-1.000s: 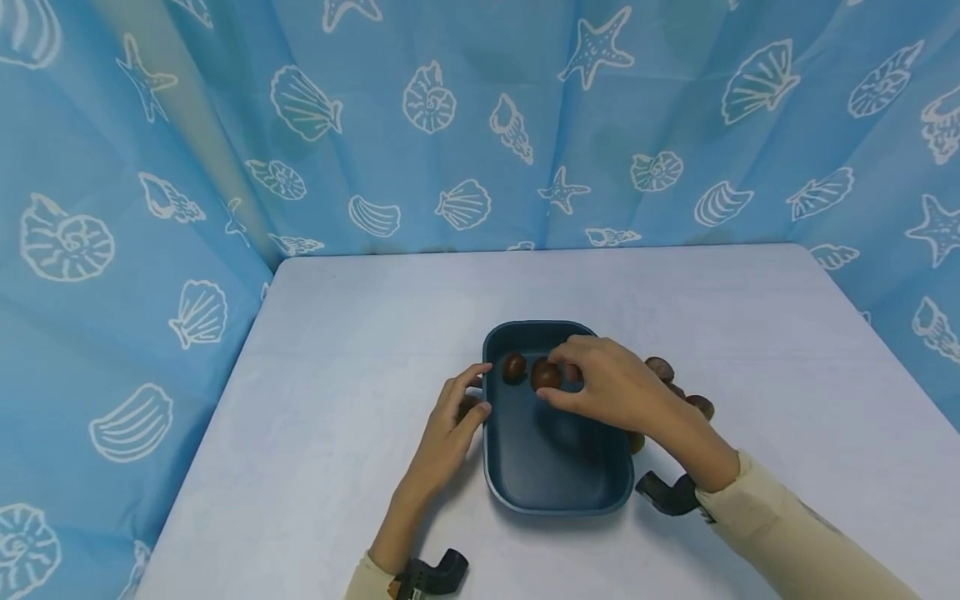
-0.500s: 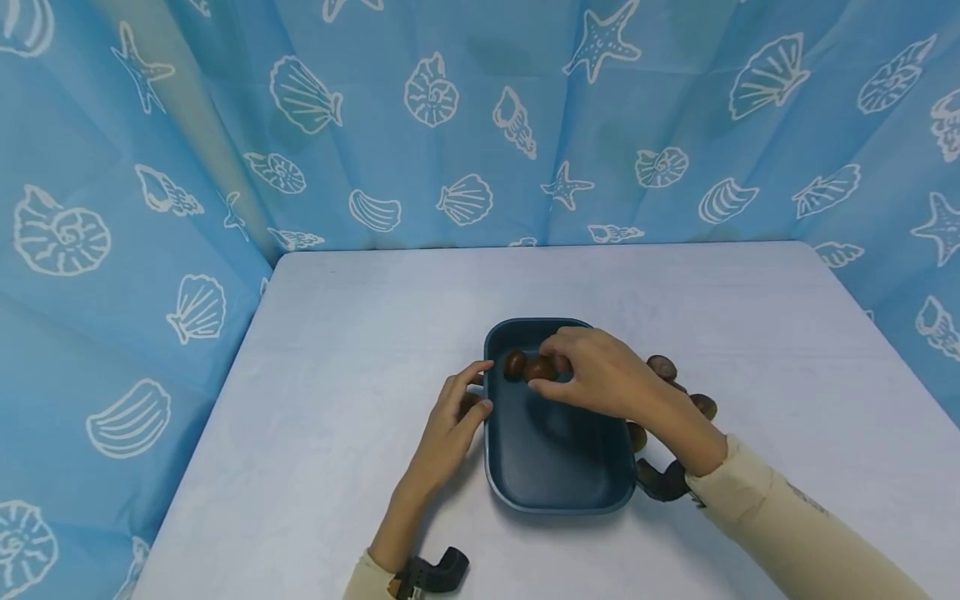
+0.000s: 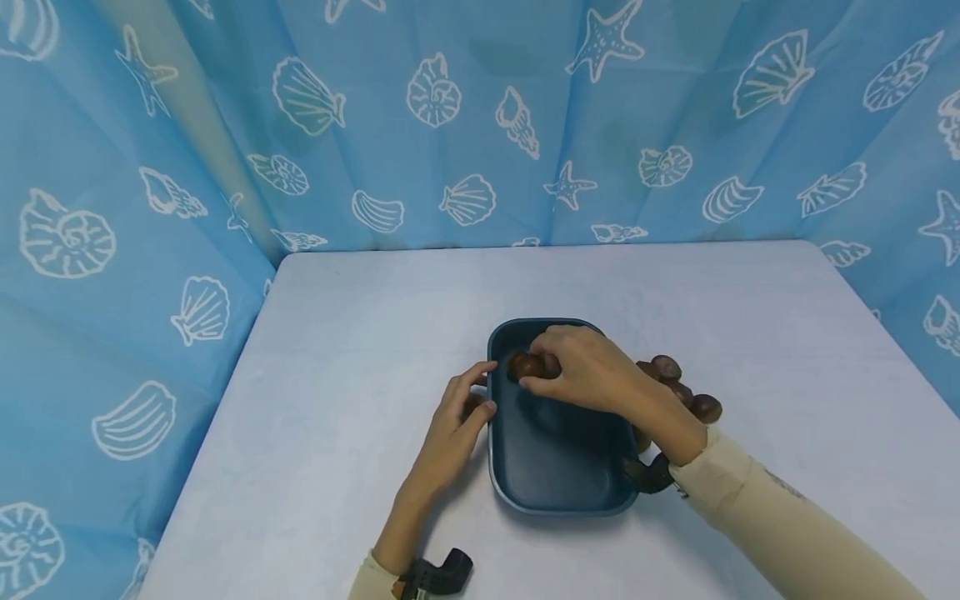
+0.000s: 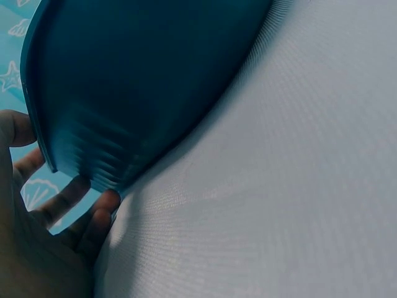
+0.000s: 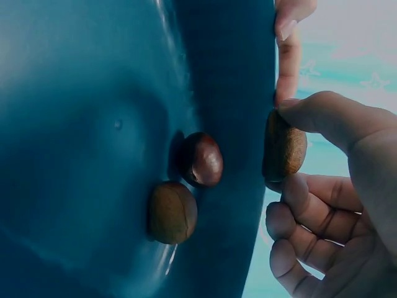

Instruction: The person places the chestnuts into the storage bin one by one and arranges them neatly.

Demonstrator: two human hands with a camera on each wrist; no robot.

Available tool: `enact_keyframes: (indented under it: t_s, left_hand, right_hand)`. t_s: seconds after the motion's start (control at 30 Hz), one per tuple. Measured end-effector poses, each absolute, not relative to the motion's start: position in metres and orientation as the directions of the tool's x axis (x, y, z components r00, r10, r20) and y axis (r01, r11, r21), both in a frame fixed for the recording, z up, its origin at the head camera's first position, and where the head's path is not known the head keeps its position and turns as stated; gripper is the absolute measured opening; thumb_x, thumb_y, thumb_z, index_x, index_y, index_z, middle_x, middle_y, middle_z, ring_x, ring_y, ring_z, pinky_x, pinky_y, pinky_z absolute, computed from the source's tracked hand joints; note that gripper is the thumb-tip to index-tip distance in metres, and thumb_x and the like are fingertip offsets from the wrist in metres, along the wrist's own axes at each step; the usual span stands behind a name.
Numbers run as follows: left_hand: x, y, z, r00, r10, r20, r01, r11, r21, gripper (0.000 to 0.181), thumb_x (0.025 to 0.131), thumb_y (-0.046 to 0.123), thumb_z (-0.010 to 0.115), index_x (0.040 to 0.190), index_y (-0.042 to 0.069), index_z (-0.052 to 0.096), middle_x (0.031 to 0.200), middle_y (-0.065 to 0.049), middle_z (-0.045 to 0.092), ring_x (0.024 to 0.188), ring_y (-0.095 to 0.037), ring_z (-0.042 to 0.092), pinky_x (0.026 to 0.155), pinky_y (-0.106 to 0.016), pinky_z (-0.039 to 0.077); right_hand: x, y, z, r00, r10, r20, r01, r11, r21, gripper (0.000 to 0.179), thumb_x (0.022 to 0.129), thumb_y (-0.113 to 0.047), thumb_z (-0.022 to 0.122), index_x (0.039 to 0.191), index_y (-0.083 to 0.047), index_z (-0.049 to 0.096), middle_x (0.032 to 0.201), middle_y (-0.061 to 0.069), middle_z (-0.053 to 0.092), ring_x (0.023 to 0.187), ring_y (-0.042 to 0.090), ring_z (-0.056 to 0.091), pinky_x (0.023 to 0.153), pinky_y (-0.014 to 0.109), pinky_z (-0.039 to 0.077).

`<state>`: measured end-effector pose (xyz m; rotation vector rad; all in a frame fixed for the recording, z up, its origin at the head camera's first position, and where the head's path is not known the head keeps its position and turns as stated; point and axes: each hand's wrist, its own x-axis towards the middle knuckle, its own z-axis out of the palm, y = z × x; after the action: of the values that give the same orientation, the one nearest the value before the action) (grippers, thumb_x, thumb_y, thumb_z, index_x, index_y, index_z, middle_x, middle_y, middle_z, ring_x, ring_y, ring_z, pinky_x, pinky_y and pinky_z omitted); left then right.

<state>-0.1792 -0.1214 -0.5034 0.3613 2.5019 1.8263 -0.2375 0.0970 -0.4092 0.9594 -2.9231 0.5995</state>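
In the head view, a dark blue rectangular box (image 3: 558, 467) stands on the white-covered table. My right hand (image 3: 585, 367) reaches over its far left part. In the right wrist view, thumb and fingers pinch a brown chestnut (image 5: 286, 146) level with the box rim. Beneath it, a glossy chestnut (image 5: 203, 159) and a duller chestnut (image 5: 172, 213) lie on the box floor. My left hand (image 3: 447, 429) is at the box's left side. Its fingertips touch the outer ribbed wall (image 4: 99, 146) in the left wrist view, with relaxed fingers.
Right of the box, partly behind my right forearm, lies a group of several chestnuts (image 3: 705, 408). A black wrist camera (image 3: 648, 475) overlaps the box's right rim. Another black wrist camera (image 3: 442, 572) is on the left wrist. A blue shell-patterned curtain (image 3: 465, 125) hangs behind the table.
My right hand has moved left over the box with the pinched chestnut, bringing more of the outside chestnuts into sight. My left hand stays at the box's side.
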Motion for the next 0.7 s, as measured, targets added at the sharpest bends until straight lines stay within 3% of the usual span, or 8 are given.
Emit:
enact_keyframes:
  t_s: [0.33, 0.57, 0.7]
  left_hand:
    - [-0.179, -0.123, -0.503, -0.972, 0.205, 0.112, 0.165, 0.266, 0.95, 0.05, 0.101, 0.024, 0.051, 0.148, 0.038, 0.044, 0.135, 0.003, 0.045, 0.108, -0.016, 0.054, 0.093, -0.042, 0.046]
    - [-0.18, -0.124, -0.502, -0.972, 0.206, 0.115, 0.167, 0.259, 0.951, 0.05, 0.101, 0.023, 0.051, 0.149, 0.036, 0.044, 0.135, 0.003, 0.046, 0.108, -0.016, 0.055, 0.091, -0.041, 0.047]
    - [-0.18, -0.124, -0.503, -0.97, 0.211, 0.116, 0.17, 0.255, 0.952, 0.05, 0.101, 0.022, 0.051, 0.149, 0.034, 0.044, 0.135, 0.003, 0.046, 0.107, -0.015, 0.055, 0.092, -0.041, 0.047]
  right_hand:
    - [-0.242, 0.09, -0.417, -0.813, -0.574, 0.099, -0.568, 0.744, -0.352, 0.043, 0.084, -0.038, 0.079, 0.11, -0.004, 0.072, 0.079, -0.004, 0.057, 0.068, 0.011, 0.051, 0.061, 0.03, 0.046]
    - [-0.242, 0.085, -0.426, -0.807, -0.589, 0.04, -0.567, 0.754, -0.331, 0.029, 0.084, -0.038, 0.079, 0.088, -0.011, 0.069, 0.07, -0.005, 0.05, 0.062, 0.011, 0.046, 0.055, 0.029, 0.039]
    - [-0.241, 0.081, -0.432, -0.81, -0.586, 0.028, -0.561, 0.761, -0.327, 0.028, 0.083, -0.037, 0.081, 0.087, -0.012, 0.069, 0.068, -0.005, 0.049, 0.06, 0.011, 0.045, 0.054, 0.028, 0.038]
